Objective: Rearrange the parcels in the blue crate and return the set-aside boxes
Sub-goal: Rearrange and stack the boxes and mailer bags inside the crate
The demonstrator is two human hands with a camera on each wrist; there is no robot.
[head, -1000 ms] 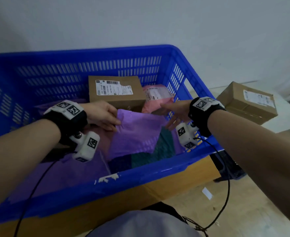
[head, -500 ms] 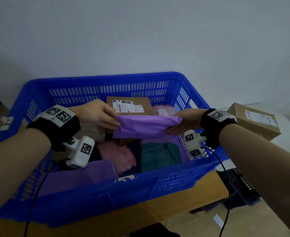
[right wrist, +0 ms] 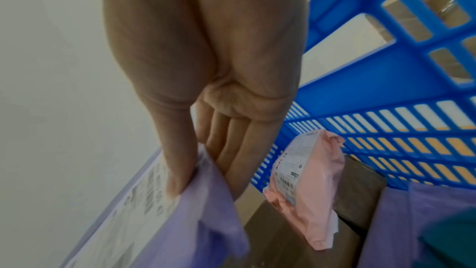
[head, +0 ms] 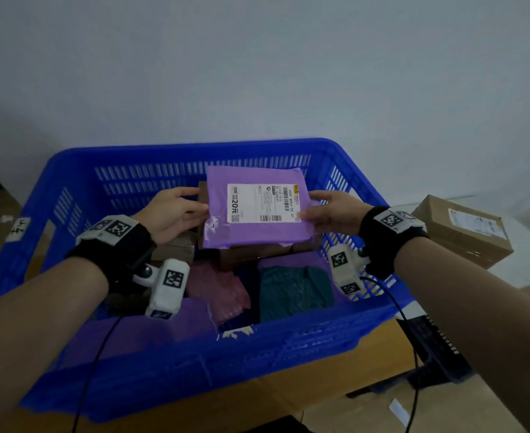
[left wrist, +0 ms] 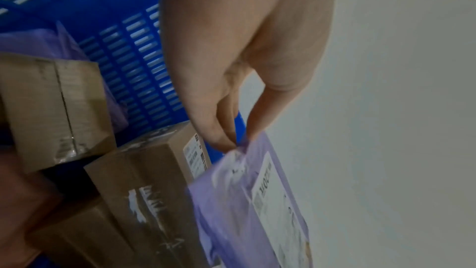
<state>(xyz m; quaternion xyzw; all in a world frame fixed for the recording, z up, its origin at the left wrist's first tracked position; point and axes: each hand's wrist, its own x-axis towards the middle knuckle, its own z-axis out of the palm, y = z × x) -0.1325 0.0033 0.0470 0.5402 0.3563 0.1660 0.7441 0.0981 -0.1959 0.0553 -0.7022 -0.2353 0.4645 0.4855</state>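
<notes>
From my head camera: my left hand (head: 173,214) and right hand (head: 335,212) hold a purple parcel (head: 257,210) label-up over the blue crate (head: 195,354). Left wrist: fingertips (left wrist: 219,140) pinch its edge above brown boxes (left wrist: 139,186). Right wrist: thumb (right wrist: 177,166) clamps the label side.

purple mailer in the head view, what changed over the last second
The purple mailer came up off the parcels in the blue crate and was turned label-up. The left hand and right hand now pinch its opposite edges, holding it above the cardboard boxes at the back. The teal parcel and the set-aside box outside stayed put.
</notes>
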